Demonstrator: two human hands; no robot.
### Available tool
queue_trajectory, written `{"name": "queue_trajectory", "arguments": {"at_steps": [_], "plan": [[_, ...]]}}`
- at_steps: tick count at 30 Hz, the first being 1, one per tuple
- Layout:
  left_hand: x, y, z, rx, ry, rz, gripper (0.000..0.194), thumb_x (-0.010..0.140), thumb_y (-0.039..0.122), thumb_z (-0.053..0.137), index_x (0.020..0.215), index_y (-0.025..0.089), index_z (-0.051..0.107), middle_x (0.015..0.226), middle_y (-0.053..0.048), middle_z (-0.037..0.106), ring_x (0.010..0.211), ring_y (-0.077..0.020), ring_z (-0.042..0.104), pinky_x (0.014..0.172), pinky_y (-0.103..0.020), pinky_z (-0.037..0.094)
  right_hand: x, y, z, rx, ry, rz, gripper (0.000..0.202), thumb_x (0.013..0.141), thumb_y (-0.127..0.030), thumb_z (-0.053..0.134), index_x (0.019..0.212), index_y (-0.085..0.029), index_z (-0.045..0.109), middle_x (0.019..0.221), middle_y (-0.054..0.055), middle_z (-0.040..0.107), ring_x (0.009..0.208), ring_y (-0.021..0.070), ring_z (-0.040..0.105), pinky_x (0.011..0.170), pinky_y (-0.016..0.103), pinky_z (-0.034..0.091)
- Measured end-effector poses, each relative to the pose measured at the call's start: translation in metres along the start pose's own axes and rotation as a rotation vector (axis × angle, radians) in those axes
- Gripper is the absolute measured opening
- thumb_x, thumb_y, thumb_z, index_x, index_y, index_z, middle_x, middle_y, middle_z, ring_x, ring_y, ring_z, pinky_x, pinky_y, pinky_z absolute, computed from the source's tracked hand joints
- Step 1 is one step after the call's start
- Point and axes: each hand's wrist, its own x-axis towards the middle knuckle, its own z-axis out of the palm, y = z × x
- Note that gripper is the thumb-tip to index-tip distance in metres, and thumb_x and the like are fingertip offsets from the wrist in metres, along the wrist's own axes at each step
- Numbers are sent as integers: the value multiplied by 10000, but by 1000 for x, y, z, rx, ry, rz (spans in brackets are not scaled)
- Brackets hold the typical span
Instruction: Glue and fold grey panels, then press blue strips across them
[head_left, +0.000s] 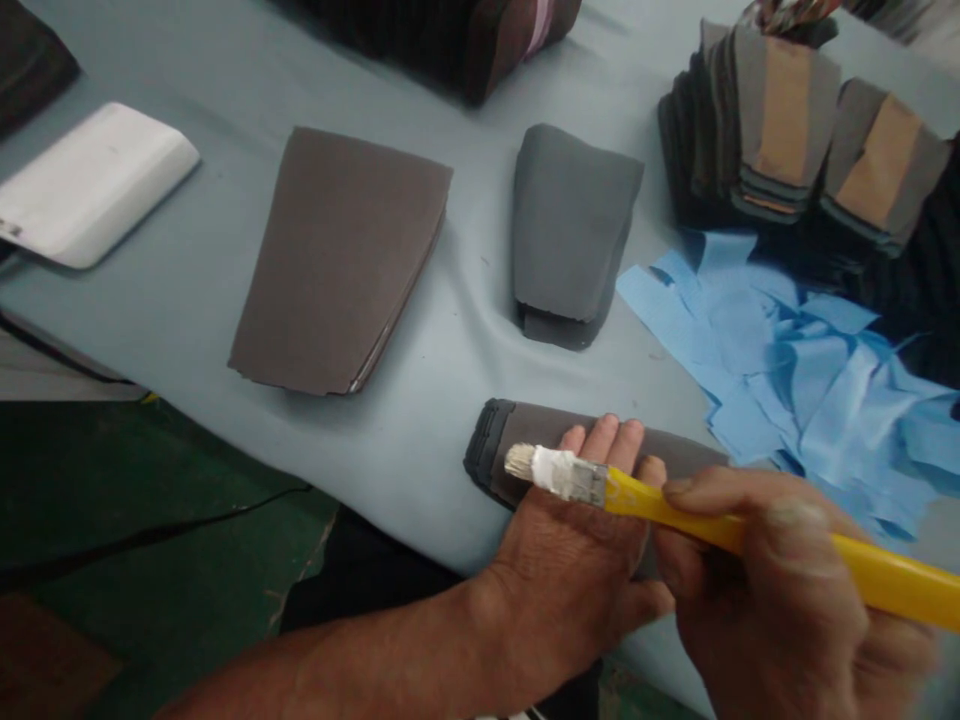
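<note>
My left hand (577, 540) lies flat, fingers stretched out, on a stack of dark grey-brown pieces (536, 425) near the table's front edge. The stack's left end shows several dark layered edges, slightly stepped. In my right hand (780, 580) is a brush (675, 510) with a yellow handle, held between thumb and fingers. Its pale bristles point left and sit above the back of my left hand in the picture. White stuff coats the base of the bristles. Whether the bristles touch the stack I cannot tell.
Beyond lie a brown stack of sheets (345, 260) and a smaller grey stack (574, 230). Blue fabric strips (810, 350) are heaped at the right, before grey bundles with tan bands (784, 110). A white case-like object (97, 185) lies at the left; a dark bundle (420, 30) lies behind.
</note>
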Motion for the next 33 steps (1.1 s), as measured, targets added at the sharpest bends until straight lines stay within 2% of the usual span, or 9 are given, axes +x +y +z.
{"name": "queue_trajectory", "arguments": {"at_steps": [3, 6, 11, 16, 20, 24, 27, 30, 33], "plan": [[2, 1, -3, 44, 49, -4, 520, 1100, 410, 421, 1499, 107, 561, 1599, -134, 584, 1528, -313, 495, 1312, -479, 282, 10, -8, 8, 146, -69, 3, 342, 1055, -393, 623, 760, -246, 716, 649, -15, 651, 501, 109, 562, 432, 221, 404], [5, 1, -8, 98, 95, -21, 497, 1137, 370, 325, 1469, 127, 604, 1527, -86, 659, 1459, -265, 574, 1259, -429, 381, 15, -3, 5, 163, -181, -9, 324, 1085, -388, 594, 829, -252, 737, 629, -39, 621, 457, 90, 528, 417, 204, 402], [11, 1, -8, 54, -5, -6, 487, 1133, 354, 372, 1498, 100, 569, 1515, -109, 661, 1441, -249, 590, 1242, -399, 457, 16, 13, 3, -5, -213, -98, 299, 1101, -366, 567, 891, -242, 739, 612, -54, 551, 509, 92, 548, 552, 222, 499], [17, 2, -5, -105, -138, -21, 429, 1060, 113, 424, 1454, 137, 592, 1452, -84, 694, 1483, -268, 549, 1211, -447, 526, 25, 14, 15, 43, -132, -99, 319, 1098, -383, 584, 862, -222, 726, 587, -60, 564, 470, 82, 532, 501, 216, 476], [17, 4, -2, -171, -115, -50, 449, 1063, 153, 487, 1510, 135, 521, 1495, -119, 651, 1491, -282, 542, 1255, -453, 492, 30, 10, 25, 80, -25, -97, 311, 1081, -385, 618, 848, -211, 726, 555, -56, 575, 440, 92, 538, 453, 217, 458], [14, 5, 4, -237, -65, -116, 515, 1052, 117, 500, 1554, 230, 478, 1488, -79, 661, 1471, -286, 566, 1196, -490, 554, 27, 9, 26, 86, 2, -78, 310, 1073, -383, 628, 839, -206, 728, 573, -52, 585, 451, 97, 545, 486, 235, 487], [11, 5, 2, -220, -23, -66, 483, 1088, 213, 488, 1568, 165, 481, 1526, -98, 638, 1496, -292, 536, 1246, -480, 501, 22, 10, 21, 89, -62, -50, 355, 1083, -390, 601, 796, -207, 701, 550, -61, 540, 443, 100, 510, 549, 268, 527], [8, 3, -4, -62, 39, -35, 490, 1118, 296, 449, 1542, 60, 512, 1533, -132, 638, 1481, -286, 550, 1273, -436, 444, 16, 10, 14, 47, -141, 2, 387, 1091, -398, 576, 763, -216, 671, 542, -49, 516, 487, 127, 555, 526, 273, 495], [5, 2, -9, 115, 76, -17, 484, 1129, 329, 405, 1531, 108, 559, 1527, -88, 658, 1456, -265, 579, 1247, -413, 450, 12, 10, 9, 40, -211, 32, 394, 1093, -405, 562, 764, -229, 688, 537, -35, 508, 588, 174, 652, 572, 303, 527]]}}
